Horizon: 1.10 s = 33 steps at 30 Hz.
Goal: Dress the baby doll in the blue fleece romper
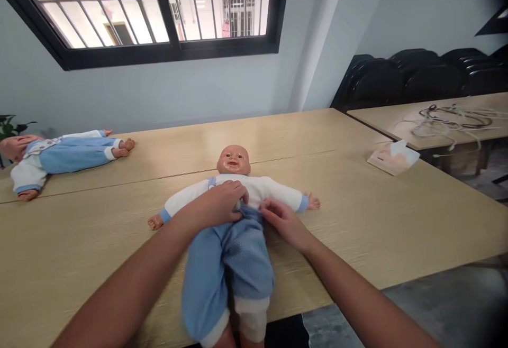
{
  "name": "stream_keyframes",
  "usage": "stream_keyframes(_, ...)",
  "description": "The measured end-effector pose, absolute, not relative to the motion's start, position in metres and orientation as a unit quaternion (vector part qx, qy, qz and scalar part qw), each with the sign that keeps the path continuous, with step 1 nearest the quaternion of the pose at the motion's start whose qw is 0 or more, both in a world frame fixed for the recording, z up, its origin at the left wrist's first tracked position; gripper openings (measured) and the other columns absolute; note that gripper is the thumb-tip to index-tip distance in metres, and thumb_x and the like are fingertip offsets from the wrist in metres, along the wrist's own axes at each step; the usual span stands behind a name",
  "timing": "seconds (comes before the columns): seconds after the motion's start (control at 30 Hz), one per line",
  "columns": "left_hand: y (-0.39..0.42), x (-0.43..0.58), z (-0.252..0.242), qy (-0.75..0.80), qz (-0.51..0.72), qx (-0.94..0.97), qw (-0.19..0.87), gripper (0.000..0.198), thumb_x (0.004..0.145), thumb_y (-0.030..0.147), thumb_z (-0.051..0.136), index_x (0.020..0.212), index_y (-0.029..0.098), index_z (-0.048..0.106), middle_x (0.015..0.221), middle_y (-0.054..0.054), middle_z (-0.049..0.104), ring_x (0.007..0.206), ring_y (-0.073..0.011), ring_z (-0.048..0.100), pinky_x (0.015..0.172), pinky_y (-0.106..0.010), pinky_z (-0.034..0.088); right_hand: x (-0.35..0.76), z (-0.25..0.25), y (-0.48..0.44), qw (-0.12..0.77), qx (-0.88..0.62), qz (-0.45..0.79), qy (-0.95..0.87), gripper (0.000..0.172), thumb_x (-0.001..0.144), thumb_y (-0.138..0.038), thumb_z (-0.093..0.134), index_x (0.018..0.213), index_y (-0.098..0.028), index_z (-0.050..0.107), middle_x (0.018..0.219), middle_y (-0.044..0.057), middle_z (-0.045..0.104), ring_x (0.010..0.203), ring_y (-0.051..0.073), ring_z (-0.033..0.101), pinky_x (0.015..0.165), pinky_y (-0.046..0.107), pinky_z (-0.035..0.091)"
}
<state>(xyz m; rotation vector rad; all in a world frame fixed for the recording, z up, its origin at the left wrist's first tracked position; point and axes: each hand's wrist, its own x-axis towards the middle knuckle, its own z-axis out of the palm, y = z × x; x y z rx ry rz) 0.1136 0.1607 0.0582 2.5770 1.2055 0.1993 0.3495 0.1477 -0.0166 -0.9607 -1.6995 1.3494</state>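
Note:
A baby doll [234,160] lies on its back on the wooden table [349,210], head toward the wall, arms spread. It wears a white top with blue cuffs and blue trousers [248,258] with white leg ends. My left hand [224,200] rests over the doll's belly at the waist, fingers bent; what they hold, if anything, is hidden. At the right side of the waistband, my right hand [283,221] has its thumb and fingers pinched together at the blue cloth.
A second doll [75,152] in similar clothes lies at the far left. An open tissue pack [392,157] sits on the right. Cables [456,120] lie on another table before stacked black chairs [432,78].

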Motion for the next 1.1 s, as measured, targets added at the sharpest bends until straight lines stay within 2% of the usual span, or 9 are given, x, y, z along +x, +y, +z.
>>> stream_keyframes(0.07, 0.16, 0.103, 0.061, 0.416, 0.066, 0.894, 0.151, 0.028, 0.082, 0.02, 0.068, 0.109, 0.024, 0.064, 0.111, -0.002, 0.067, 0.108, -0.0235, 0.06, 0.092, -0.034, 0.048, 0.344, -0.016, 0.148, 0.358, -0.368, 0.503, -0.695, 0.015, 0.095, -0.034, 0.059, 0.101, -0.021, 0.063, 0.097, 0.003, 0.063, 0.089, 0.019, 0.057, 0.08, 0.032, 0.045)
stream_keyframes(0.17, 0.159, 0.093, 0.064, 0.42, 0.065, 0.891, 0.156, 0.03, 0.081, 0.021, 0.07, 0.111, 0.025, 0.067, 0.113, -0.002, 0.067, 0.109, -0.0231, 0.06, 0.091, -0.032, 0.049, 0.338, -0.017, 0.151, 0.333, -0.377, 0.406, -0.763, 0.032, 0.082, -0.013, 0.061, 0.112, -0.022, 0.065, 0.111, 0.006, 0.068, 0.099, 0.022, 0.062, 0.088, 0.036, 0.047)
stream_keyframes(0.23, 0.159, 0.09, 0.064, 0.424, 0.072, 0.889, 0.159, 0.032, 0.08, 0.02, 0.071, 0.111, 0.026, 0.069, 0.112, -0.002, 0.067, 0.107, -0.0227, 0.061, 0.09, -0.031, 0.049, 0.336, -0.02, 0.153, 0.341, -0.408, 0.336, -0.778, 0.032, 0.078, -0.009, 0.058, 0.106, -0.021, 0.066, 0.105, 0.006, 0.07, 0.094, 0.022, 0.063, 0.085, 0.036, 0.048)
stream_keyframes(0.37, 0.158, 0.09, 0.065, 0.427, 0.092, 0.885, 0.162, 0.029, 0.079, 0.021, 0.072, 0.107, 0.025, 0.07, 0.108, -0.002, 0.069, 0.103, -0.0228, 0.062, 0.089, -0.032, 0.049, 0.334, -0.025, 0.156, 0.376, -0.462, 0.328, -0.734, 0.011, 0.088, -0.022, 0.059, 0.094, -0.021, 0.067, 0.09, 0.005, 0.072, 0.078, 0.02, 0.061, 0.072, 0.034, 0.048)
stream_keyframes(0.5, 0.159, 0.1, 0.068, 0.432, 0.111, 0.882, 0.153, 0.023, 0.092, 0.043, 0.064, 0.099, 0.022, 0.07, 0.1, -0.004, 0.072, 0.098, -0.0232, 0.064, 0.082, -0.032, 0.048, 0.33, -0.025, 0.156, 0.419, -0.456, 0.404, -0.673, 0.011, 0.09, -0.031, 0.06, 0.094, -0.023, 0.066, 0.089, 0.004, 0.073, 0.079, 0.021, 0.064, 0.071, 0.033, 0.05)
stream_keyframes(0.63, 0.163, 0.112, 0.075, 0.458, 0.095, 0.876, 0.115, 0.03, 0.098, 0.047, 0.055, 0.091, 0.022, 0.069, 0.09, -0.003, 0.073, 0.083, -0.0215, 0.064, 0.068, -0.031, 0.043, 0.326, -0.022, 0.153, 0.458, -0.435, 0.446, -0.634, 0.014, 0.093, -0.036, 0.061, 0.098, -0.024, 0.066, 0.09, 0.004, 0.074, 0.084, 0.022, 0.068, 0.077, 0.036, 0.053)
stream_keyframes(0.77, 0.164, 0.114, 0.078, 0.431, 0.081, 0.892, 0.11, 0.017, 0.093, 0.036, 0.063, 0.099, 0.021, 0.07, 0.098, -0.002, 0.074, 0.086, -0.0214, 0.065, 0.066, -0.03, 0.042, 0.328, -0.017, 0.152, 0.457, -0.419, 0.494, -0.609, 0.022, 0.094, -0.045, 0.063, 0.098, -0.025, 0.069, 0.09, 0.004, 0.075, 0.085, 0.023, 0.068, 0.082, 0.037, 0.053)
stream_keyframes(0.9, 0.167, 0.108, 0.07, 0.45, 0.113, 0.881, 0.088, 0.011, 0.092, 0.025, 0.061, 0.101, 0.024, 0.068, 0.096, -0.001, 0.074, 0.085, -0.02, 0.066, 0.068, -0.029, 0.043, 0.333, -0.012, 0.154, 0.435, -0.389, 0.559, -0.588, 0.028, 0.092, -0.05, 0.065, 0.087, -0.023, 0.069, 0.083, 0.003, 0.07, 0.078, 0.02, 0.063, 0.077, 0.035, 0.051)
stream_keyframes(1.1, 0.171, 0.104, 0.062, 0.433, 0.224, 0.872, 0.046, 0.008, 0.088, 0.017, 0.062, 0.094, 0.022, 0.064, 0.094, -0.002, 0.07, 0.086, -0.0183, 0.064, 0.072, -0.028, 0.045, 0.335, -0.009, 0.152, 0.411, -0.405, 0.534, -0.618, 0.039, 0.095, -0.057, 0.059, 0.077, -0.023, 0.066, 0.075, 0.003, 0.065, 0.073, 0.02, 0.056, 0.072, 0.034, 0.047)
